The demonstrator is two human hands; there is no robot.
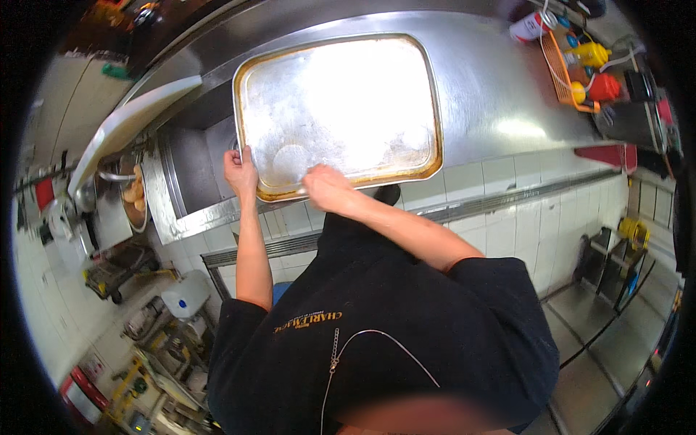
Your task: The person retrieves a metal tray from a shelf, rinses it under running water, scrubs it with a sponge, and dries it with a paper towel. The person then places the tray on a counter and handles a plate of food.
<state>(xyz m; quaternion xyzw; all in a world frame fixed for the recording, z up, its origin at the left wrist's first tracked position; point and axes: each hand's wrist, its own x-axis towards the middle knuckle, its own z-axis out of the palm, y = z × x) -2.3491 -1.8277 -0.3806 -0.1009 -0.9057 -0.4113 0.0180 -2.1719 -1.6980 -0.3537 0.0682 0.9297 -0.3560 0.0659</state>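
Observation:
A large rectangular metal baking tray (337,109) lies across the steel counter and over part of the sink. Brown baked-on stains run along its inner walls, and bright glare covers much of its base. My left hand (241,173) grips the tray's left edge near the front corner, thumb over the rim. At the front rim, left of its middle, is my right hand (327,187), blurred, with curled fingers. A pale sliver shows by its fingertips, too blurred to name, so I cannot tell whether the hand holds anything.
The steel sink basin (196,163) opens left of the tray, with a white cutting board (130,125) tilted behind it. A bowl of pale food pieces (135,197) stands further left. On the right end of the steel counter (489,98) is an orange basket (560,70) with bottles.

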